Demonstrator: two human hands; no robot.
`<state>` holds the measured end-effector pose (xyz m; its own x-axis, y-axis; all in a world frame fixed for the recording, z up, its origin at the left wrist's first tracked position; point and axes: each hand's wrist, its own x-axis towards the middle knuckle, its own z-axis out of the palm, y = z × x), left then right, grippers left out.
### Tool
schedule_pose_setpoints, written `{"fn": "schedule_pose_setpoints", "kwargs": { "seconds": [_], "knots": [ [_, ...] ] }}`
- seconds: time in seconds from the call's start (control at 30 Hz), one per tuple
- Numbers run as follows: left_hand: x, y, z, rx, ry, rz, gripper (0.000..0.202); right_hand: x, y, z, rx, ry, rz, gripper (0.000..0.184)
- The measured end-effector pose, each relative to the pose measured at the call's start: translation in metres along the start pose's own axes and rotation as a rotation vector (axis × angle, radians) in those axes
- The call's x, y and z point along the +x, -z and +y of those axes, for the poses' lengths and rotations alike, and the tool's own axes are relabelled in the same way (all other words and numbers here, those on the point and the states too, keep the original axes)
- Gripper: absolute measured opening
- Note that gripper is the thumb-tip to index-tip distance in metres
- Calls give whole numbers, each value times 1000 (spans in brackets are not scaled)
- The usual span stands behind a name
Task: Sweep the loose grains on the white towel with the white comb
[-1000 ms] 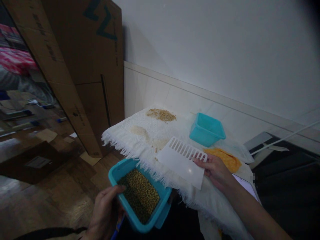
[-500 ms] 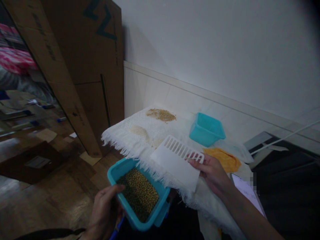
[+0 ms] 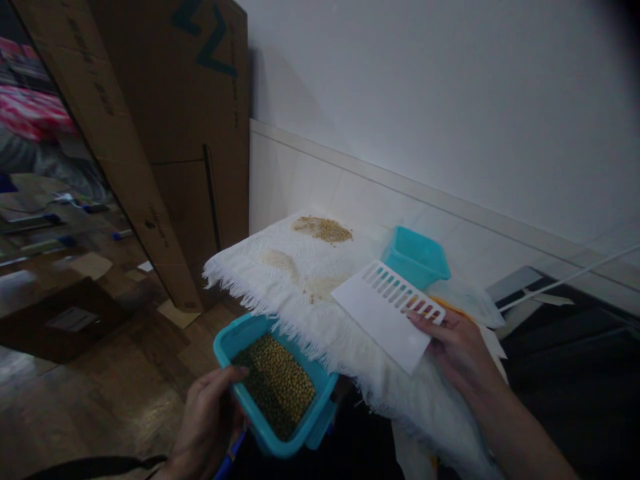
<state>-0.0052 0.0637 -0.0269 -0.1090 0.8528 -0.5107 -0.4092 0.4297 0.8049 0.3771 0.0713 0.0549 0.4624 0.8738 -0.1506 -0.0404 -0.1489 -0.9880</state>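
Note:
My left hand [image 3: 210, 413] grips the near left rim of a teal plastic bin [image 3: 225, 347], thumb over the edge. Inside the bin lie yellow soybeans [image 3: 287, 373] beside small dark green beans [image 3: 260, 393]. The bin is below the table edge, its far side under the fringe of a white cloth [image 3: 250, 243]. My right hand [image 3: 457, 347] pinches a flat white plastic scraper [image 3: 380, 313] with a row of slots, held over the cloth. On the cloth are a pile of soybeans [image 3: 333, 231] and a pale heap of fine grains [image 3: 279, 261].
A second teal bin [image 3: 417, 257] stands on the cloth near the wall. An orange cloth [image 3: 450, 307] and a clear plastic bag [image 3: 483, 307] lie to its right. Left of the table rises a tall cardboard box [image 3: 185, 133]; cardboard pieces [image 3: 90, 265] are on the wooden floor.
My right hand has moved the scraper rightward and slightly up, uncovering a few beans and pale grains on the cloth. My left hand and the held bin have stayed nearly in place.

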Motion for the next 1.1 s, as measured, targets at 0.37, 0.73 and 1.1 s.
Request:
{"fn": "schedule_pose_setpoints", "kwargs": {
  "seconds": [0.37,0.73,1.1],
  "knots": [
    [5,1,-5,-12,-25,32,44,-2,-40,9,26,48,35,55],
    [-3,-9,10,40,6,40,41,-13,-50,2,3,36,-57,56],
    [3,-2,0,20,-20,21,43,-3,-52,5,-19,131,-67,55]
  ]
}}
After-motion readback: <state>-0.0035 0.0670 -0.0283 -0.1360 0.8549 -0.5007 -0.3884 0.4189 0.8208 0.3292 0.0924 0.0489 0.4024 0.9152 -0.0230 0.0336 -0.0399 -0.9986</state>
